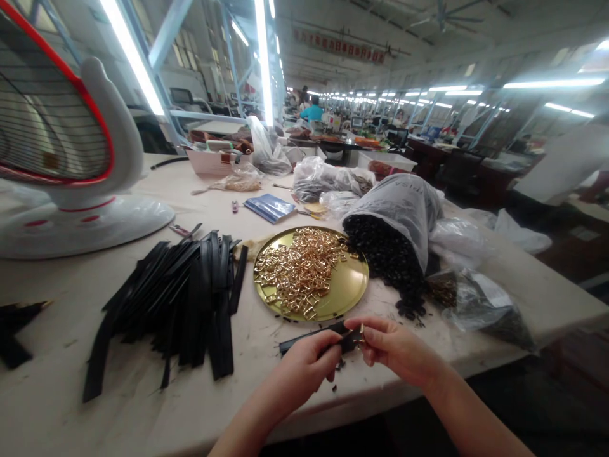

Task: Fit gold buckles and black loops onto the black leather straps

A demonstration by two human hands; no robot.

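Near the table's front edge, my left hand [311, 362] is closed on a black strap [299, 341], whose far end sticks out to the left past my fingers. My right hand [390, 346] pinches a small gold buckle [362, 330] at the strap's other end; exactly how buckle and strap meet is hidden by my fingers. Just beyond my hands lies a round gold tray [349, 285] with a heap of gold buckles [304, 263] on it. To the left is a fanned pile of black straps [190, 304].
A plastic bag [399, 203] spills small black pieces [385, 247] right of the tray. Clear bags [480, 304] lie further right. A blue packet [270, 207] sits behind the tray, and a white fan [95, 216] with a red rim stands at the left.
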